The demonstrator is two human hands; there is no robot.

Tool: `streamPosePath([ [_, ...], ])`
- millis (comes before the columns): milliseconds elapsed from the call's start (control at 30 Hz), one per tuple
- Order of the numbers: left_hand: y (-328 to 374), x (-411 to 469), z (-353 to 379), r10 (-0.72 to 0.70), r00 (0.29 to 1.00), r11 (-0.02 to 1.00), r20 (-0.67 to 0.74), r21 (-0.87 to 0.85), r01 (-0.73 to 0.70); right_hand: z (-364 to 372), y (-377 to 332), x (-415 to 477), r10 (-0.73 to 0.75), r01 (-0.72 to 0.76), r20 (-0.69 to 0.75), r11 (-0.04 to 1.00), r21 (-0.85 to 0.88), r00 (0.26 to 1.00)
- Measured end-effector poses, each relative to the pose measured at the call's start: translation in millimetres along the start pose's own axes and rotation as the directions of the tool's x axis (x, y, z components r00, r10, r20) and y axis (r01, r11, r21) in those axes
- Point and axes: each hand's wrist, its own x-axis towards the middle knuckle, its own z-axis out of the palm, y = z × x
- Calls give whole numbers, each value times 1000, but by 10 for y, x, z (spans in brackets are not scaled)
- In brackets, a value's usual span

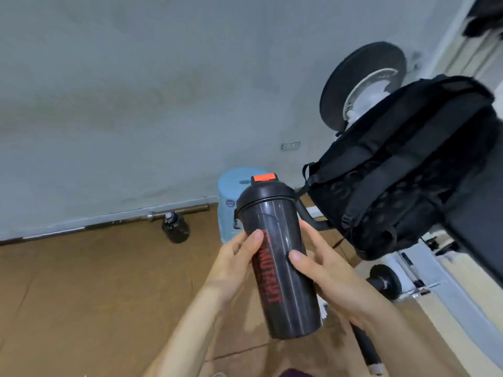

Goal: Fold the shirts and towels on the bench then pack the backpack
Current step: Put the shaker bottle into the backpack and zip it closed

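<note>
Item: black shaker bottle [280, 257], near centre, roughly upright, held off the floor, left of the backpack [402, 170].
Grip: left hand [234, 262] and right hand [326, 273] both wrapped round its mid-body, thumbs in front.
Handling: judged rigid, smooth plastic; weight depends on unseen contents; may slip.
Hold point: mid-body, below the lid [265, 193].

Open brown floor [81, 295] lies at nine o'clock; a black backpack [402, 170] crowds two o'clock, a blue stool [231, 191] twelve, and apparently a dumbbell [386, 281] four.
</note>
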Motion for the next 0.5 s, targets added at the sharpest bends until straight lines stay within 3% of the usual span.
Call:
streamPosePath([
  [167, 189, 657, -31, -61, 948, 984, 312, 176, 6, -95, -122, 142, -56, 79, -157, 986, 146, 986],
  [300, 298, 1157, 219, -54, 818, 955, 573, 268, -125, -359, -95, 148, -51, 151, -375, 959, 241, 925],
  [367, 332, 1409, 401, -16, 764, 913, 645, 321, -251, -550, -70, 127, -37, 156, -514, 969, 192, 857],
  [500, 319, 2022, 845, 119, 752, 726, 648, 460, -511, -1115, -26, 60, -47, 200, -785, 975, 98, 617],
])
